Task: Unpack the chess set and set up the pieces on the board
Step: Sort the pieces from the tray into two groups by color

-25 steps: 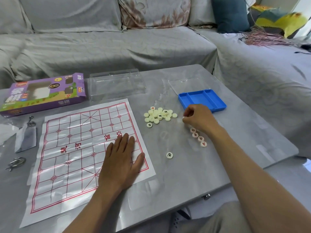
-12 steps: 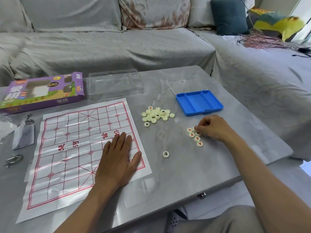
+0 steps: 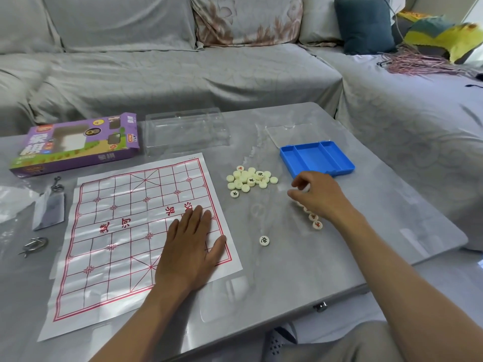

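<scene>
Now, head view: we judge sorting step — left hand [image 3: 189, 248] spread flat on board [image 3: 125, 231]; right hand [image 3: 317, 195] beside red row [image 3: 312, 218], right of board, fingers curled, grasp unclear. Next — reach pile [image 3: 249, 178].

Grey marble-look table [image 3: 392, 205] in front of a sofa with a grey cover [image 3: 183, 79], dark teal cushion [image 3: 364, 24] in the corner. Two metal ring puzzles [image 3: 34, 245] and a small plastic bag [image 3: 49, 212] along the left edge.
</scene>
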Demonstrator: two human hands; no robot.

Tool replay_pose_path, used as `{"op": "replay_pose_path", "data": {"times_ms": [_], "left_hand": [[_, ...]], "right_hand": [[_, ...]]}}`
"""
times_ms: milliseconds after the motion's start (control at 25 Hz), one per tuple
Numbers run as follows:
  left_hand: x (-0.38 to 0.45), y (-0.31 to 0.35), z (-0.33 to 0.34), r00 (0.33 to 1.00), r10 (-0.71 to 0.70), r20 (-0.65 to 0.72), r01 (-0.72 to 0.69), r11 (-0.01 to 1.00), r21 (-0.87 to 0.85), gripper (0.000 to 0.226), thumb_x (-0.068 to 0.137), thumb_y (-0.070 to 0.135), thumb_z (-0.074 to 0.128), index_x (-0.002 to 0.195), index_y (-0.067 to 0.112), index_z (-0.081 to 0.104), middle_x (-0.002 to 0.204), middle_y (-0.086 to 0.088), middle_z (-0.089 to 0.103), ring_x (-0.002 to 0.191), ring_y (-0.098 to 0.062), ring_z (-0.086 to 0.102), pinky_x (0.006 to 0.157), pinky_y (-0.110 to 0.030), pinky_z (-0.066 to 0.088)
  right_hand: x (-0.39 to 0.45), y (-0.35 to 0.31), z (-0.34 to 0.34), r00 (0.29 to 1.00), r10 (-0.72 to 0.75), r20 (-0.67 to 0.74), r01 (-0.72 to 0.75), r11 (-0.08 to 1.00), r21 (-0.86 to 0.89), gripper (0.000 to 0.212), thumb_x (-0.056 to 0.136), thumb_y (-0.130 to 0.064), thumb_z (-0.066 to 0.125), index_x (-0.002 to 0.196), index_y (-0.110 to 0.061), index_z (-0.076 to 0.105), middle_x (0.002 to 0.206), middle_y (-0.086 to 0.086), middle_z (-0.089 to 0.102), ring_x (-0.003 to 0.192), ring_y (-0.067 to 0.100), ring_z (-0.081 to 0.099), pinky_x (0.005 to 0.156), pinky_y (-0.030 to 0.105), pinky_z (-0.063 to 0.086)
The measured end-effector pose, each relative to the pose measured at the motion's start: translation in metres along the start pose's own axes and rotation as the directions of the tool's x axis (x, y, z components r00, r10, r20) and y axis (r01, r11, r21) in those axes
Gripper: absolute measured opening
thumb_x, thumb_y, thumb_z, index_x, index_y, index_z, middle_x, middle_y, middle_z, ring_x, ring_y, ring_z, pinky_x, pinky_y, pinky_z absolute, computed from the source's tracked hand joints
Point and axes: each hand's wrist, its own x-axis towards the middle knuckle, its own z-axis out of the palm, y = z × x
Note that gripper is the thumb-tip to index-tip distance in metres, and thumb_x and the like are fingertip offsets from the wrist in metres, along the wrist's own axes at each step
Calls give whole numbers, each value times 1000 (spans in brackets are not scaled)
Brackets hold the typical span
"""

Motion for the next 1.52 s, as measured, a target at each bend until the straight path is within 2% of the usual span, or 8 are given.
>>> {"op": "replay_pose_path", "data": {"times_ms": [160,320,520,680,1040,1120,1320,1520], "left_hand": [[-1,1,-1,1000,-5,-9,4,999,-36,84,82,72,1,154,30,10,162,9,1,149,-13,-6,121,-36,-1],[0,1,1,1000,-16,-3,16,1000,-9,84,82,73,-3,154,32,4,162,10,-5,149,-11,-9,120,-35,-5],[1,0,2,1000,-18,4,18,1000,-12,92,75,77,-14,154,33,2,162,10,-8,148,-12,-11,120,-35,-5],[1,-2,2,1000,-8,4,8,1000,-5,83,82,72,-2,154,32,3,162,9,-5,149,-13,-10,119,-34,-7],[1,-1,1,1000,-4,5,4,1000,-26,84,81,71,-1,154,30,7,163,8,-1,149,-14,-7,121,-37,-3],[1,0,1,1000,-5,9,5,1000,-24,85,81,72,-3,154,31,5,163,9,-3,149,-13,-8,121,-36,-4],[1,-1,1,1000,-8,9,8,1000,-28,82,83,71,-1,155,31,4,162,9,-4,149,-11,-10,121,-35,-5],[-1,2,-1,1000,-29,11,29,998,-49,93,75,79,-14,154,33,1,162,11,-8,148,-10,-12,121,-35,-5]], "right_hand": [[9,-51,41,953,-290,90,293,956,-20,29,88,-27,58,117,-28,60,109,-6,64,88,11,54,75,27,42],[21,-75,73,920,-362,147,382,913,-143,27,94,-29,52,119,-26,62,120,0,58,106,21,54,80,33,45],[26,-74,73,928,-311,204,340,932,-127,14,86,-28,59,96,-22,68,99,-3,62,91,17,57,74,32,48],[15,-61,35,905,-221,363,251,967,-37,5,76,-26,69,80,-29,69,81,-13,64,77,8,59,64,18,42],[-18,-57,30,810,-188,556,238,971,-18,12,79,-33,75,89,-29,70,84,-14,64,78,6,61,63,16,43],[-17,-56,27,833,-187,521,225,974,-10,11,81,-36,73,90,-28,70,85,-15,64,78,5,60,63,16,42],[10,-55,48,977,-176,120,183,982,-51,25,86,-29,61,111,-26,63,99,-9,64,90,12,56,76,27,45],[35,-66,75,985,-144,93,152,984,-89,37,87,-25,54,124,-27,56,115,-3,59,105,19,55,82,32,45]]}}
